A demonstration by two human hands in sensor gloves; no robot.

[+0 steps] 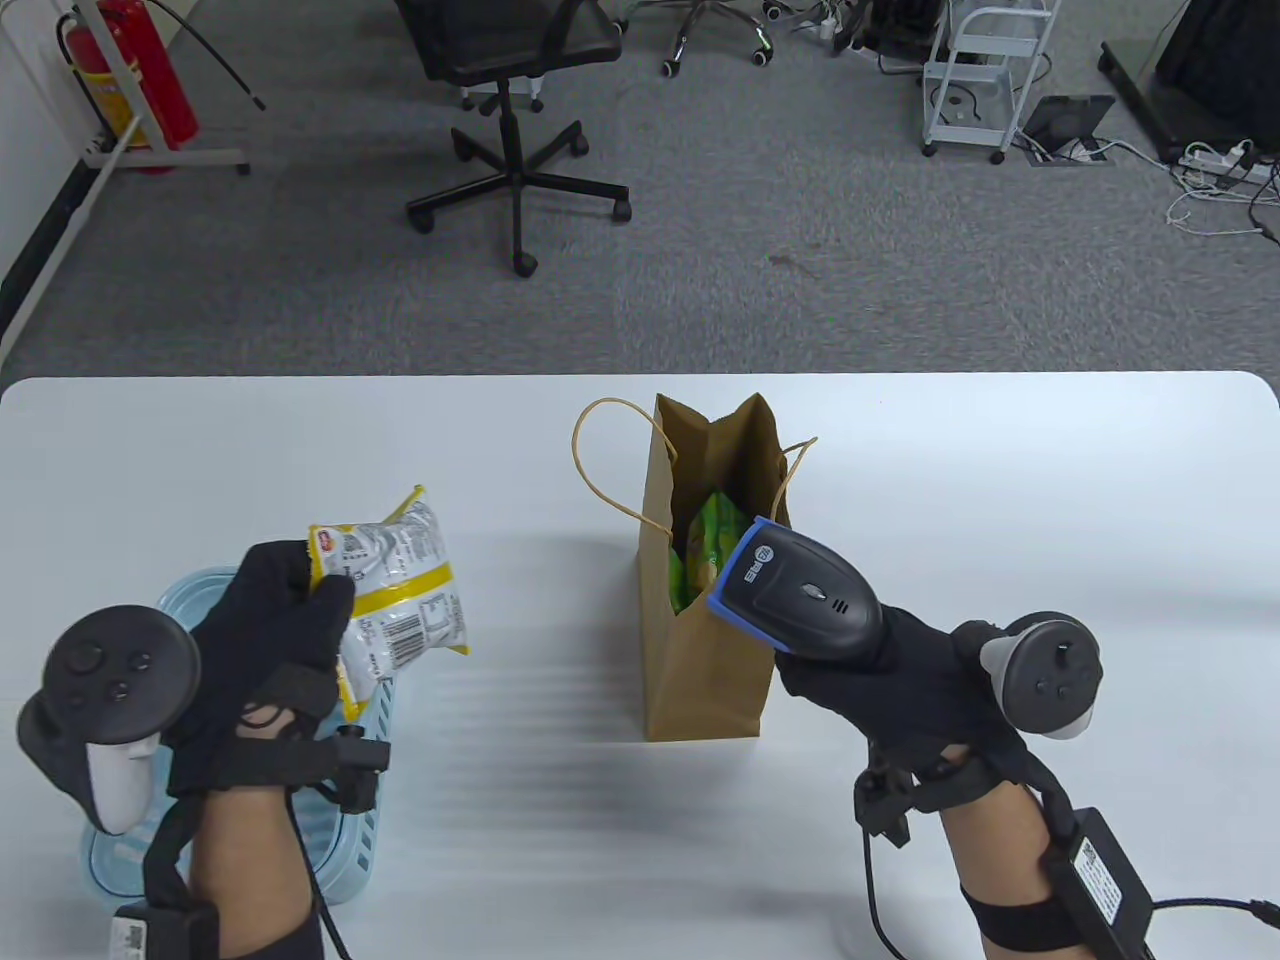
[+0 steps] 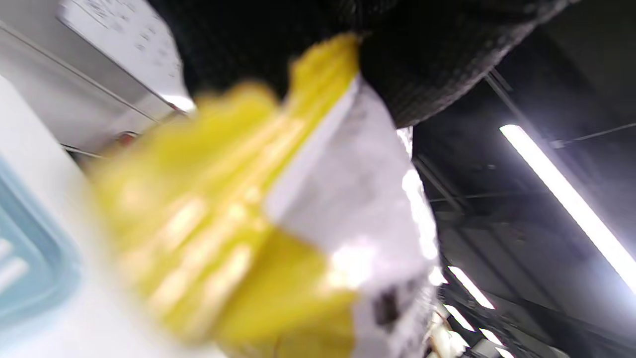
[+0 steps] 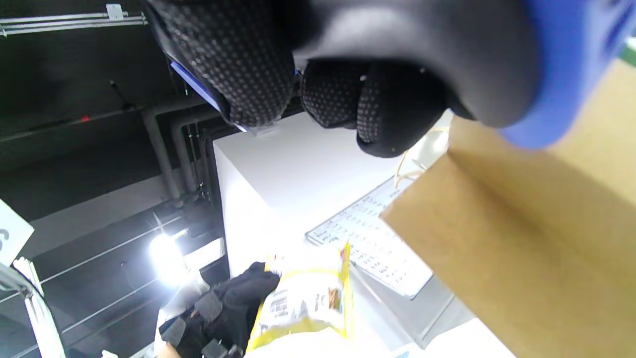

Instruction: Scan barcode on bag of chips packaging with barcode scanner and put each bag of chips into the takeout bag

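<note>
L hand [image 1: 275, 625] pinches yellow chip bag [image 1: 395, 590], barcode up, left of takeout bag [image 1: 700, 640]; R hand [image 1: 880, 680] grips scanner [image 1: 800, 590] w/ nose aimed leftward at it.

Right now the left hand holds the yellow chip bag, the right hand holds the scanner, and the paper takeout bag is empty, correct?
Not quite: the takeout bag is not empty. The table view shows a green chip bag inside. The left hand does hold the yellow chip bag, and the right hand the scanner.
</note>
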